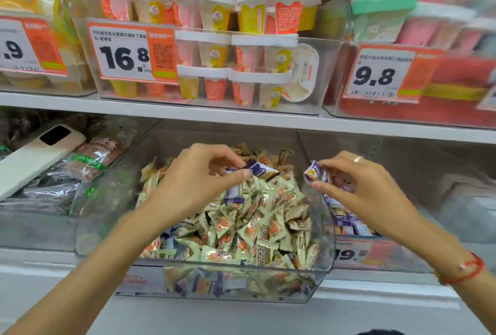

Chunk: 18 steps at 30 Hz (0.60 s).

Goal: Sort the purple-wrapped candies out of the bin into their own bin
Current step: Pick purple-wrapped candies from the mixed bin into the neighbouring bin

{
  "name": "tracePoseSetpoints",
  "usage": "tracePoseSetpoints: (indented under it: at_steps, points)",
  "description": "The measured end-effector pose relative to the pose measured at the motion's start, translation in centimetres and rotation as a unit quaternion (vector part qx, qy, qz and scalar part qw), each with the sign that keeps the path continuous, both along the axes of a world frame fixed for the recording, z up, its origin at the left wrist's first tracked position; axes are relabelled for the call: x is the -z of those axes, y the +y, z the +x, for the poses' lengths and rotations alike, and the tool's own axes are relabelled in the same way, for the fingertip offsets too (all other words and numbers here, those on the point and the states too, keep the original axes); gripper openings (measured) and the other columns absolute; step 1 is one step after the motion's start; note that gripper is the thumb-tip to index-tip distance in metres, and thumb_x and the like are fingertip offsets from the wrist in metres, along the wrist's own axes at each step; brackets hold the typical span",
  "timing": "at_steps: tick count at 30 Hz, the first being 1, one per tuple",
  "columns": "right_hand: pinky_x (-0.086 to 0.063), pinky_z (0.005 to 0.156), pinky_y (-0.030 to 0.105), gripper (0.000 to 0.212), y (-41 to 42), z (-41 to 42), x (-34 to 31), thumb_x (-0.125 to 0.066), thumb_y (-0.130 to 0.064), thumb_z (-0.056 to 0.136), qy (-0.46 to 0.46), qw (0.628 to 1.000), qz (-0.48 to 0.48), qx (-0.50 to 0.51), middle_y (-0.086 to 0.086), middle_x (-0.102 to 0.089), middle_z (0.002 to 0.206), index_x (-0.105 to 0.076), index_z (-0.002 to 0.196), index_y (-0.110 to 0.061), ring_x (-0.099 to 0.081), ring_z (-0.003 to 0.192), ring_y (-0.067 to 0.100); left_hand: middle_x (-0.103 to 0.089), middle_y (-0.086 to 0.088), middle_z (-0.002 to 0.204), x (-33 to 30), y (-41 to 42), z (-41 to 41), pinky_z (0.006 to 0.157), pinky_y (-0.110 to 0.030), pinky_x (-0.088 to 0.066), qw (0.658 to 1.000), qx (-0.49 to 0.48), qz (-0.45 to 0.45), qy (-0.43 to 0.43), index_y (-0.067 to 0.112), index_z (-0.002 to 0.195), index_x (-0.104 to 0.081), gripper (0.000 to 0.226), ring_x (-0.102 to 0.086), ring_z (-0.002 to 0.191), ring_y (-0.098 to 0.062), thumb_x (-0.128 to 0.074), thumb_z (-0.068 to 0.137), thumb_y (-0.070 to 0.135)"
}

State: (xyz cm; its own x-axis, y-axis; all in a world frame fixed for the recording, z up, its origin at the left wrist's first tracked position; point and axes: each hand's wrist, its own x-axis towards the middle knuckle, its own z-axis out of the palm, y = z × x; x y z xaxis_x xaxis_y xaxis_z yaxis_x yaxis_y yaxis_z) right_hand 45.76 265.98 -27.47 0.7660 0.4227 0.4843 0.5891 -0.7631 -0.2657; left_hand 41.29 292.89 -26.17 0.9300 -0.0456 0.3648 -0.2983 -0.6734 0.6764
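Shop shelving fills the view, with a clear bin [326, 249] of candies pulled forward on the lower shelf. Over its heap, the left hand [198, 181] pinches one purple-wrapped candy [259, 168] between thumb and fingertips, and a second purple wrapper [236, 195] hangs just under that hand. The right hand [359, 187] pinches another purple candy [314, 172] at its fingertips, held above the neighbouring clear bin [418, 257] to the right, where several purple wrappers [346, 220] already lie; their number cannot be counted. Cream-and-orange candies [255, 227] make up most of the heap, too many to count. Two price tags, 16.8 [131, 53] and 9.8 [383, 74], hang on the upper shelf.
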Motion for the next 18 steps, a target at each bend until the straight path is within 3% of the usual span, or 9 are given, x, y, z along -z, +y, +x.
tracePoseSetpoints:
  at_steps: [4,7,10,12,15,18]
  points:
    - [-0.048,0.069,0.038,0.044,-7.2,2.1,-0.3,-0.062,-0.055,0.081,0.018,0.977,-0.123,0.174,-0.011,-0.053,0.09,-0.063,0.115,-0.027,-0.059,0.088,0.019,-0.065,0.019,0.074,0.8,-8.1,3.1,0.065,-0.024,-0.048,0.998,0.049,0.036,-0.031,0.036,0.076,-0.065,0.011,-0.059,0.074,0.002,-0.07,0.081,0.045]
    - [-0.047,0.072,0.036,0.039,-9.7,3.9,-0.2,-0.068,-0.049,0.082,0.072,0.959,-0.161,0.221,-0.003,-0.061,0.103,-0.061,0.111,-0.024,-0.057,0.09,0.024,-0.056,0.014,0.07,1.3,-13.6,6.1,0.062,-0.028,-0.043,0.994,0.051,0.084,-0.055,0.034,0.086,-0.066,0.008,-0.061,0.077,-0.011,-0.065,0.086,0.042]
    - [-0.049,0.078,0.036,0.047,-10.3,5.1,0.4,-0.075,-0.036,0.079,0.141,0.968,-0.11,0.174,-0.003,-0.064,0.107,-0.057,0.121,-0.027,-0.059,0.085,0.017,-0.062,0.01,0.08,1.9,-16.5,8.4,0.065,-0.03,-0.045,0.992,0.056,0.106,-0.038,0.031,0.098,-0.069,0.014,-0.064,0.087,-0.019,-0.063,0.088,0.04]
    - [-0.05,0.081,0.034,0.053,-10.2,5.0,0.8,-0.075,-0.032,0.08,0.152,0.974,-0.073,0.15,-0.006,-0.062,0.109,-0.054,0.128,-0.027,-0.062,0.085,0.013,-0.07,0.007,0.1,2.6,-16.8,9.0,0.078,-0.033,-0.052,0.989,0.071,0.126,-0.021,0.028,0.111,-0.067,0.029,-0.065,0.098,-0.018,-0.061,0.089,0.045]
    - [-0.052,0.084,0.035,0.043,-9.1,3.9,1.7,-0.07,-0.032,0.084,0.109,0.987,-0.018,0.115,-0.01,-0.062,0.109,-0.055,0.124,-0.034,-0.062,0.088,0.006,-0.064,0.007,0.122,2.3,-14.7,7.8,0.088,-0.034,-0.05,0.983,0.078,0.156,-0.064,0.028,0.127,-0.058,0.04,-0.058,0.112,-0.015,-0.055,0.092,0.046]
    - [-0.055,0.075,0.032,0.032,-6.4,2.1,2.4,-0.068,-0.025,0.086,0.053,0.997,0.028,0.055,-0.02,-0.061,0.103,-0.061,0.113,-0.039,-0.062,0.087,0.0,-0.063,0.015,0.119,1.9,-9.7,4.7,0.088,-0.022,-0.041,0.973,0.04,0.182,-0.136,0.031,0.124,-0.059,0.031,-0.053,0.109,-0.004,-0.055,0.093,0.037]
